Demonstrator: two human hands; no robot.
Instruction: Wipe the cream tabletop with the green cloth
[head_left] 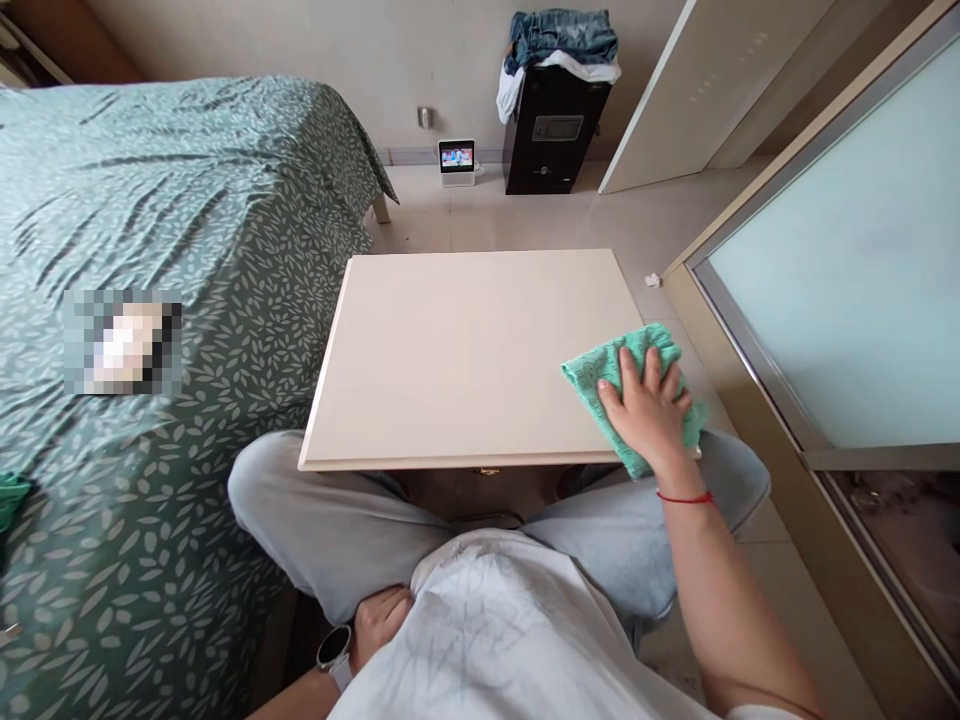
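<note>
My right hand [651, 405] lies flat with fingers spread on a green cleaning cloth [592, 372], pressing it against the right front corner of a small cream table [465, 350]. Part of the cloth hangs over the table's right and front edges. A red string bracelet circles my right wrist. My left hand [382, 622], a watch [334, 648] on its wrist, rests low in my lap by my left thigh, fingers curled and partly hidden against my white shirt. Nothing shows in it.
A bed [225, 230] with a green leaf-patterned cover stands left. Against the wall are a small lit screen [457, 158] and a black cabinet [555, 130] topped with jeans [566, 38]. A frosted sliding door [847, 260] runs along the right. Crumpled paper [652, 281] lies on the floor.
</note>
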